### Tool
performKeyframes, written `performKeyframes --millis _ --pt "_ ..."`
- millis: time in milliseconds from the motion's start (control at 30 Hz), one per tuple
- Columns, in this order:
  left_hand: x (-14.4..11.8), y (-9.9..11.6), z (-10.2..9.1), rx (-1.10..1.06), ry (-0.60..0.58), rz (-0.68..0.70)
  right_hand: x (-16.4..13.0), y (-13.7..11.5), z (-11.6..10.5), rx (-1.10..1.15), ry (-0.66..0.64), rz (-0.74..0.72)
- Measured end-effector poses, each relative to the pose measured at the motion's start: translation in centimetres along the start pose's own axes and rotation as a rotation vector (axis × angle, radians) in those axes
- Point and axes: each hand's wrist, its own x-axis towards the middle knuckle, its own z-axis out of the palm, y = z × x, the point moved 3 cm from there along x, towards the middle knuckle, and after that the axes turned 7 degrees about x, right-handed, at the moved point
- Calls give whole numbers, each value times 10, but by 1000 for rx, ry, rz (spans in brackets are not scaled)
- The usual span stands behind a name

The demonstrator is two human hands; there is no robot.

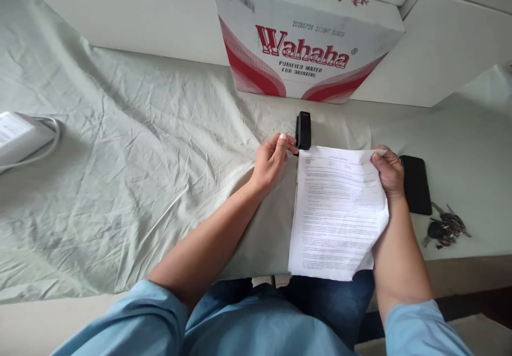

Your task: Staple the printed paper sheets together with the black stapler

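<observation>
Pinching the printed sheets at their top right corner with my right hand, I close my left hand on the black stapler at their top left corner; next, I judge, that corner must slip squarely between its jaws.

A wrinkled pale green cloth covers the tabletop. On it lie a black stapler and printed sheets at centre, a black phone and keys at right. A Wahaha carton stands at upper centre, a white device at the left edge.
</observation>
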Motion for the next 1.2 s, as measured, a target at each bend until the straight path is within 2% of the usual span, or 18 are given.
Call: performKeyframes --millis 100,200,300,433,533,600,667,767,833,933,1067,1200 --pt "1 2 3 -28 -17 -40 -6 2 -11 48 -82 -2" --pt "2 5 3 -55 -41 -69 -7 4 -18 210 -118 -81" --pt "-1 11 5 -115 -146 -104 1 8 -18 297 14 -164" --pt "-9 17 10 -195 -366 -149 15 16 -11 240 254 -174" --pt "-11 17 10 -121 -444 -118 21 22 -6 182 276 -175" --pt "-8 14 8 -43 -397 -65 23 23 -5 162 256 -202" --pt "-3 10 5 -6 -278 -26 24 24 -4 165 234 -222" --pt "1 3 3 -91 -98 -45 25 25 0 183 153 -202" --pt "2 1 2 -186 -38 -73 24 27 5 153 64 -165" --pt "3 -1 3 -309 -62 -115 22 31 10 24 35 -162" --pt "4 -9 2 -464 -139 -291 22 33 5 -156 164 -278" --pt "4 -17 2 -553 -166 -447 25 28 -4 -164 263 -342"
